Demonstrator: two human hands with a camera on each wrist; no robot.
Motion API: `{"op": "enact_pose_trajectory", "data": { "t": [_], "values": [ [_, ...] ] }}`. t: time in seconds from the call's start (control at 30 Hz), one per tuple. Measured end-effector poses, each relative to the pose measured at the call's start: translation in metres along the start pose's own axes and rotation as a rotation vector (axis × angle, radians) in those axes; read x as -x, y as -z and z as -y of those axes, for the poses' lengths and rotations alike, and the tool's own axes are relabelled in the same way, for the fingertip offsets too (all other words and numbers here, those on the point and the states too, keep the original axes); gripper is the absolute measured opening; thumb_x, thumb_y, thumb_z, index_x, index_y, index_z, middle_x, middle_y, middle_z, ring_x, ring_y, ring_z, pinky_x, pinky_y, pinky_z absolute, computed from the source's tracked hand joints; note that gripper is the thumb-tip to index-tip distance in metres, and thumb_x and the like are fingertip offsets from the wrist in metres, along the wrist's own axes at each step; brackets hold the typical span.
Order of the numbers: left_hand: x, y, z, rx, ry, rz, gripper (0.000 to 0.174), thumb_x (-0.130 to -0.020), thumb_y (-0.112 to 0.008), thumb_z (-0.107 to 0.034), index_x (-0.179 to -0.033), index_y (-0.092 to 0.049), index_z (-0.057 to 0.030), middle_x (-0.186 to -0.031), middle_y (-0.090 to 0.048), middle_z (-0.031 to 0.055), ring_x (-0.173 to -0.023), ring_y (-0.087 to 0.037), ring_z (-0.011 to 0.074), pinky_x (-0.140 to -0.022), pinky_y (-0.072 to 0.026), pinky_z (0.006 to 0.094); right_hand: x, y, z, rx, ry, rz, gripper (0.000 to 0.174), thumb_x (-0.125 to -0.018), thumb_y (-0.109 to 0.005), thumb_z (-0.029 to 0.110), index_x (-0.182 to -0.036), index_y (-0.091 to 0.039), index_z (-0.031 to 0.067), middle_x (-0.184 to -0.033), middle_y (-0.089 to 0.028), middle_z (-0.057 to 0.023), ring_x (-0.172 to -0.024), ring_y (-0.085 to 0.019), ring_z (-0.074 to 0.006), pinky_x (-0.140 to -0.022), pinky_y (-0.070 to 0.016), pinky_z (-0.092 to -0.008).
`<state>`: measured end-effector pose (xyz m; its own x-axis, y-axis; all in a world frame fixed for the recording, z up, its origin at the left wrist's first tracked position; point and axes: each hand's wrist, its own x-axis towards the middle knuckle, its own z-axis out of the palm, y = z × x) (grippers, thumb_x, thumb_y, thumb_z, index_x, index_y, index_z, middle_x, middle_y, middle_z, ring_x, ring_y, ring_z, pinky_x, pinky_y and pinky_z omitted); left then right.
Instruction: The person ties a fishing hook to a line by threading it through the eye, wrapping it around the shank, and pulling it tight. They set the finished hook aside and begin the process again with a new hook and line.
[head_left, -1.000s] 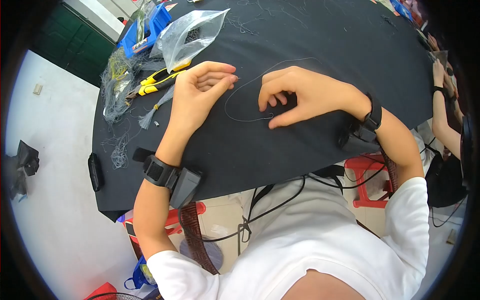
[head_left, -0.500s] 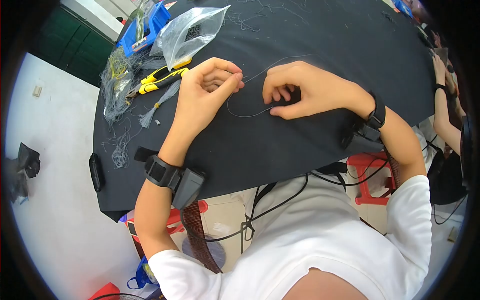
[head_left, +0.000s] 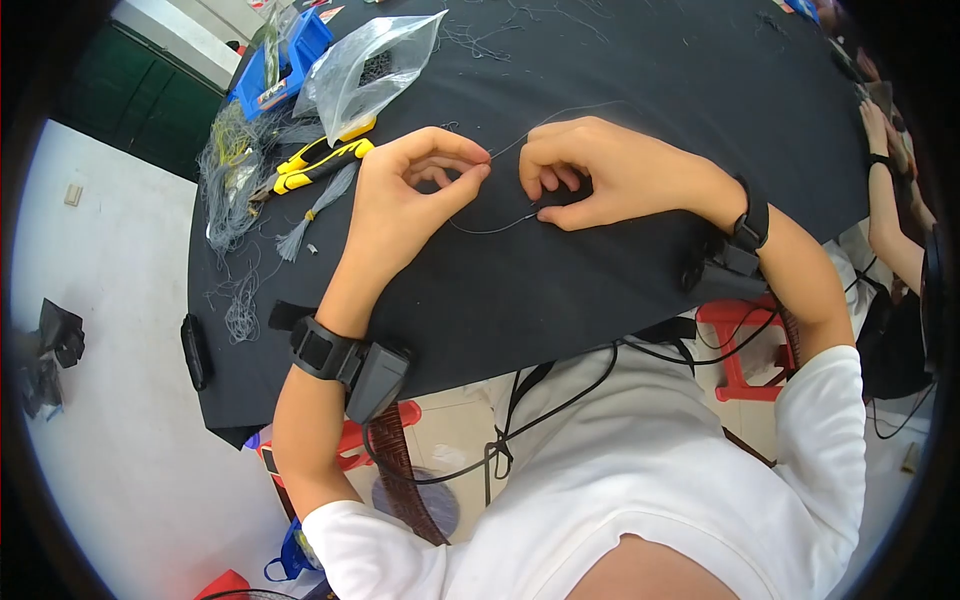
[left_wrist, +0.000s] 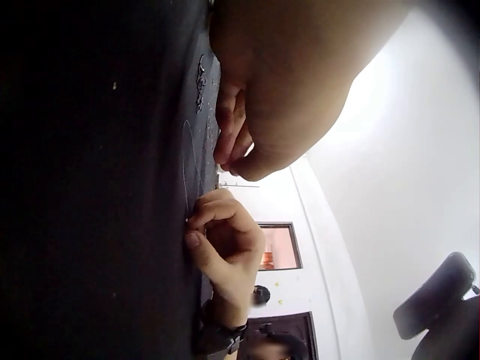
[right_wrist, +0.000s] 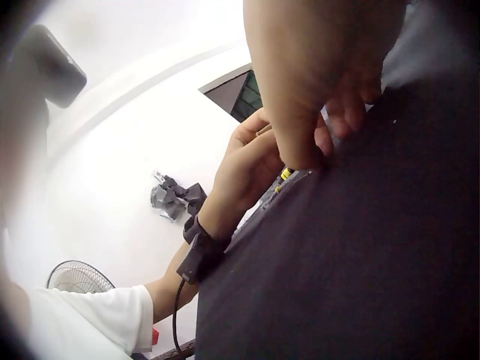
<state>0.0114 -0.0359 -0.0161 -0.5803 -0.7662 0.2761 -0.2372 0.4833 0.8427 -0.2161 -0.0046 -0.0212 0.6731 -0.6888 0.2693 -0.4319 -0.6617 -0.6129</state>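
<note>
My left hand (head_left: 415,190) pinches a thin grey fishing line (head_left: 508,227) between thumb and forefinger, its other fingers curled behind. From those fingertips the line runs up to the right, passing behind my right hand (head_left: 615,175). A lower stretch curves across to the right thumb tip. There the right thumb and forefinger hold a tiny hook (head_left: 534,206) at the line's end, mostly hidden by the fingers. In the left wrist view a loop of the line (left_wrist: 184,161) hangs by the right hand (left_wrist: 229,240), low over the black cloth.
Yellow-and-black pliers (head_left: 325,165) lie left of my left hand, beside a tied bundle of grey line (head_left: 305,225) and a larger tangle (head_left: 228,190). Behind them are a clear plastic bag (head_left: 350,95) and a blue bin (head_left: 310,45). Another person's arm (head_left: 885,190) is at the far right.
My left hand has moved right, closer to the right hand, and its thumb and forefinger have come together on the line. The right fingers have closed in over the hook, and that hand has risen slightly.
</note>
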Motion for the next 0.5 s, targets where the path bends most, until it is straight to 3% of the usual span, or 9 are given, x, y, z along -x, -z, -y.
{"op": "enact_pose_trajectory", "data": {
  "t": [0.23,0.5],
  "values": [
    [0.0006,-0.0018,0.0029,0.103,0.095,-0.026,0.013,-0.082,-0.065,-0.001,-0.094,-0.066,0.0024,-0.092,-0.068,0.0072,-0.081,-0.064,0.0099,-0.076,-0.0493,0.0208,-0.0002,0.0003,-0.0013,-0.008,0.046,0.006,0.011,-0.074,-0.069,0.009,-0.080,-0.061,0.0046,-0.072,-0.050,-0.0035,-0.061,-0.049,-0.0142,-0.053,-0.0406,-0.0273],
    [-0.0001,-0.0020,0.0020,0.109,0.101,-0.022,0.016,-0.082,-0.066,-0.002,-0.097,-0.067,0.0020,-0.092,-0.067,0.0072,-0.085,-0.064,0.0108,-0.079,-0.0498,0.0222,-0.0012,-0.0035,-0.0012,-0.028,0.010,-0.064,0.005,-0.077,-0.062,0.006,-0.078,-0.058,0.0034,-0.068,-0.052,-0.0030,-0.056,-0.047,-0.0122,-0.051,-0.0388,-0.0259]
  ]
}}
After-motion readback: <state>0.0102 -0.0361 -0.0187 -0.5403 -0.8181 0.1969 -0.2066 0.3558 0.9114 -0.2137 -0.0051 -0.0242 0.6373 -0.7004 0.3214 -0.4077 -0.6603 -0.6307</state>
